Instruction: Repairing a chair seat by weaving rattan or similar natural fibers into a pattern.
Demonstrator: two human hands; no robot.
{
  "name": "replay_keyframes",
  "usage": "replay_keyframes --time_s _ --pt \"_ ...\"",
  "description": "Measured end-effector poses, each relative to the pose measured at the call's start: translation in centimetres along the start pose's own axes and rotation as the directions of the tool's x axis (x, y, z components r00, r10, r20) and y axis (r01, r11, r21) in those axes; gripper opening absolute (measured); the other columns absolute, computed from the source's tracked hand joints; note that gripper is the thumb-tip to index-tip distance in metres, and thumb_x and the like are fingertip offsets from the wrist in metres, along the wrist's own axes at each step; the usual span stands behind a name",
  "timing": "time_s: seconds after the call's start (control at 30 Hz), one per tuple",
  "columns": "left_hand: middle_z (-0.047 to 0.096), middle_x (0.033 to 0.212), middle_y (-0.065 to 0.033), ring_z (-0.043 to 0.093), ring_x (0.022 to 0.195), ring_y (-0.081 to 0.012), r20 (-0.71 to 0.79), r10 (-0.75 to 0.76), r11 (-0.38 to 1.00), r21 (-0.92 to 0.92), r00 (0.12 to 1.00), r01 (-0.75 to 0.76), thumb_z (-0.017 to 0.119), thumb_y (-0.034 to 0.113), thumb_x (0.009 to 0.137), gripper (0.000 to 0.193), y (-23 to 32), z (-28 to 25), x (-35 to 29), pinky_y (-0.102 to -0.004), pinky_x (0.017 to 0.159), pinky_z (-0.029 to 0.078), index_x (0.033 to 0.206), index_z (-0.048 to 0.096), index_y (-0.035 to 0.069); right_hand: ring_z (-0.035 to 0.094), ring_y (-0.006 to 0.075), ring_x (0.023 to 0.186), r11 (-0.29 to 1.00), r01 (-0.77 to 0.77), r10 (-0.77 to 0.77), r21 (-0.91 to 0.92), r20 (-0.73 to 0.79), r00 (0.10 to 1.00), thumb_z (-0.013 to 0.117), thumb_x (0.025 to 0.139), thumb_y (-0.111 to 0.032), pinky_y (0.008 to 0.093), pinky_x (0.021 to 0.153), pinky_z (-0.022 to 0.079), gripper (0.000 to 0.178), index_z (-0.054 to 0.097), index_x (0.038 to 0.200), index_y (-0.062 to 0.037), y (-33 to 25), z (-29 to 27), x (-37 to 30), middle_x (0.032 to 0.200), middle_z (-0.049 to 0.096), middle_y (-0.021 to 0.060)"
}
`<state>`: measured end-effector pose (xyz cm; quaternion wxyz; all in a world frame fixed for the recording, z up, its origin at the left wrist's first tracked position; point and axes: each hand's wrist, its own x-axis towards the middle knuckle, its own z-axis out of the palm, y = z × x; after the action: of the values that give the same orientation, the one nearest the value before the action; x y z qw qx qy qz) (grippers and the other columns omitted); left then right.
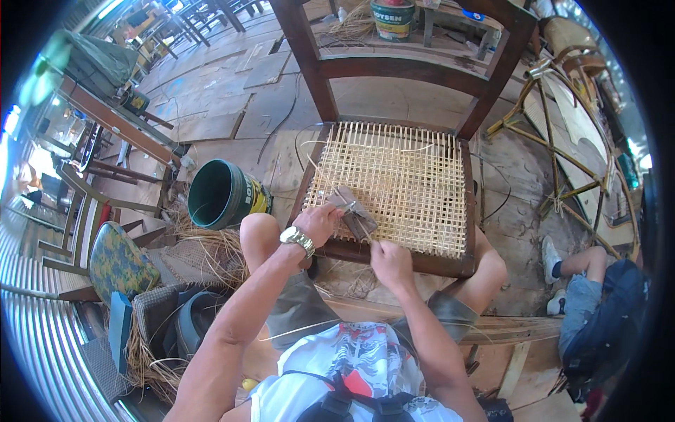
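A dark wooden chair frame (408, 68) stands in front of me, its seat woven with an open grid of pale cane (415, 186). At the seat's front left, my left hand (320, 223), with a metal watch on the wrist, grips a small brown wooden block (360, 224) that has a metal piece on top. Just right of it, over the front rail, my right hand (392, 264) is closed on a thin cane strip (371, 240) running from the block. My knees flank the chair seat.
A green bucket (219, 195) lies tipped left of the chair, near loose cane strands (211, 243). Another bucket (392, 20) stands behind the chair. A bamboo frame (555, 144) leans at right. Another person's leg (585, 271) shows at lower right. Chair parts (77, 204) crowd the left.
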<state>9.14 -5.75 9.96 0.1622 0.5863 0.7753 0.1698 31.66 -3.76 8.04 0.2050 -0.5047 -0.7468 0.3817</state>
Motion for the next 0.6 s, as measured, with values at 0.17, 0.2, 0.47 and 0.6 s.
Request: replay_keyframes --time_s 0.17,0.2,0.47,0.6 --pt "0.068 0.076 -0.0194 0.066 0.075 -0.0431 -0.017 0.000 0.998 -0.064 1.000 -0.002 0.058 0.034 0.099 0.026 -0.9 -0.2 -0.4 -0.0532 0.067 0.051 0.092 0.067 0.011 0.061 0.0460 0.068 0.954 -0.245 0.259 -0.171 0.065 0.964 0.056 0.097 -0.032 0.0530 0.061 0.046 0.036 0.063 0.080 -0.0013 7.9 -10.6 -17.3 0.071 0.061 0.0236" --pt "0.068 0.076 -0.0194 0.066 0.075 -0.0431 -0.020 -0.005 0.998 -0.065 1.000 0.004 0.058 0.034 0.099 0.026 -0.6 -0.5 -0.4 -0.0532 0.067 0.051 0.092 0.067 0.011 0.063 0.0437 0.067 0.953 -0.295 0.300 -0.065 0.092 0.949 0.058 0.097 -0.029 0.0512 0.061 0.046 0.035 0.059 0.076 -0.0010 8.0 -13.3 -20.8 0.067 0.059 0.0227" --pt "0.069 0.082 -0.0207 0.066 0.080 -0.0428 0.000 -0.014 0.999 -0.050 1.000 0.014 0.054 0.034 0.101 0.031 -0.2 -0.6 -0.4 -0.0540 0.071 0.050 0.089 0.066 0.008 0.060 0.0326 0.119 0.955 -0.189 0.205 0.228 -0.048 0.978 0.056 0.101 -0.018 0.0393 0.102 0.045 0.044 0.049 0.138 0.0044 2.7 -18.9 -18.7 0.128 0.059 0.0207" --pt "0.069 0.082 -0.0211 0.066 0.080 -0.0428 0.045 -0.056 0.997 -0.059 0.997 0.059 0.054 0.035 0.100 0.032 0.1 -0.6 -0.5 -0.0538 0.071 0.050 0.089 0.065 0.007 0.059 0.0232 0.120 0.838 0.027 -0.045 0.545 0.019 0.999 0.046 0.108 -0.030 0.0357 0.107 0.044 0.041 0.059 0.131 0.0017 1.8 -14.0 -4.7 0.130 0.061 0.0147"
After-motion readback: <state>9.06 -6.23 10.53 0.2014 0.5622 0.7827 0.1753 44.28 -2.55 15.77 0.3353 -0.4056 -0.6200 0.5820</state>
